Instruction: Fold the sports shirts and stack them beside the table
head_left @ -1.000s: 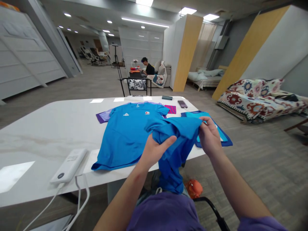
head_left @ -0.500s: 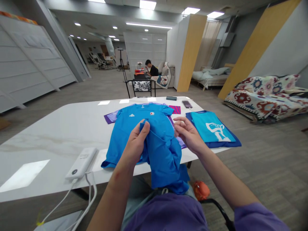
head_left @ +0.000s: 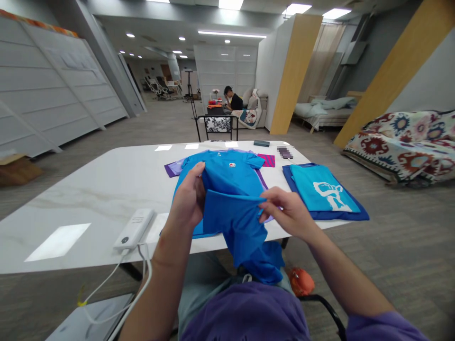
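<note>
A blue garment (head_left: 231, 213) is stretched between my hands, its straight hem on top and its lower part hanging in folds over my lap. I cannot tell its exact kind. My left hand (head_left: 190, 196) is closed at the hem's left end, thumb upward, some fingers hidden. At the right end, my right hand (head_left: 282, 208) pinches the hem between thumb and fingers. Behind it, a blue T-shirt (head_left: 227, 177) with a small chest badge lies spread on the white table (head_left: 117, 184), partly covered by the held cloth. Purple clothing (head_left: 174, 168) shows from under the T-shirt.
Folded shirts (head_left: 320, 189), turquoise over dark blue, lie at the table's right. A white power strip (head_left: 134, 229) with cables sits at the front left edge. A pink patterned item (head_left: 266, 160) lies farther back. A chair (head_left: 218, 125) stands beyond; a person (head_left: 234, 100) sits farther off.
My right hand has moved from beside the cloth to pinching its hem. The garment's top edge is now drawn out straight between both hands. The view has shifted slightly left.
</note>
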Demonstrator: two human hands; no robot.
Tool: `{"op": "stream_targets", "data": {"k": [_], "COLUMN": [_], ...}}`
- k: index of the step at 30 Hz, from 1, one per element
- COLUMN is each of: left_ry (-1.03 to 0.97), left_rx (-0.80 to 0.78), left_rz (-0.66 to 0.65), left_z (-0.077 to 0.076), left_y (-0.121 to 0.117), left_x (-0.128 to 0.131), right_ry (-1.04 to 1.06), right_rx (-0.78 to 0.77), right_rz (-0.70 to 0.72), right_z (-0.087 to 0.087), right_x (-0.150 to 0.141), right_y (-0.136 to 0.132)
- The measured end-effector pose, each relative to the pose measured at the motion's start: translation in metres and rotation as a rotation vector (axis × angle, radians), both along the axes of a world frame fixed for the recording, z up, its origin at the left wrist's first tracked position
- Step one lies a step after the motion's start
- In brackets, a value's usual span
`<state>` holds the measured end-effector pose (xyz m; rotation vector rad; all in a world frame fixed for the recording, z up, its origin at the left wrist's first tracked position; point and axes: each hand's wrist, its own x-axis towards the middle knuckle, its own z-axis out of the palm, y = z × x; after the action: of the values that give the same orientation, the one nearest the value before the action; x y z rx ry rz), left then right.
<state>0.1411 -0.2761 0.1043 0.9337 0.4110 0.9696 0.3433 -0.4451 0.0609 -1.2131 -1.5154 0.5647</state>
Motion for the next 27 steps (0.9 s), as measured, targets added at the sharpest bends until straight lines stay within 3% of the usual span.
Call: {"op": "stream_targets", "data": {"k": [6, 8, 10, 13, 16, 19, 23, 27], "left_ry": [-0.089, -0.106, -0.052, 0.030, 0.018, -0.008, 0.014, 0.017], "left_rx": [0.080, 0.165, 0.290, 0.437, 0.477, 0.522, 0.583, 0.552], "left_rz": [0.135, 0.162, 0.175, 0.243, 0.304, 0.295, 0.265, 0.209], "left_z": [0.009, 0.011, 0.015, 0.023, 0.034, 0.043, 0.047, 0.046], "left_y": [0.032, 0.036, 0.037, 0.040, 0.045, 0.045, 0.032, 0.020], "left_x": [-0.021, -0.030, -0.040, -0.055, -0.065, -0.068, -0.062, -0.066], "right_ry": [0.415, 0.504, 0.563, 0.595, 0.525, 0.373, 0.333, 0.391], "right_rx": [0.353, 0.325, 0.182, -0.028, -0.207, -0.374, -0.408, -0.417], "right_rz": [-0.413, -0.364, -0.207, -0.049, 0.130, 0.240, 0.223, 0.295], "right_z": [0.036, 0.050, 0.059, 0.058, 0.038, 0.003, -0.047, -0.069], "right_x": [0.053, 0.061, 0.064, 0.061, 0.051, 0.021, -0.048, -0.100], "right_y": [-0.014, -0.015, -0.018, -0.021, -0.017, -0.001, 0.029, 0.052]}}
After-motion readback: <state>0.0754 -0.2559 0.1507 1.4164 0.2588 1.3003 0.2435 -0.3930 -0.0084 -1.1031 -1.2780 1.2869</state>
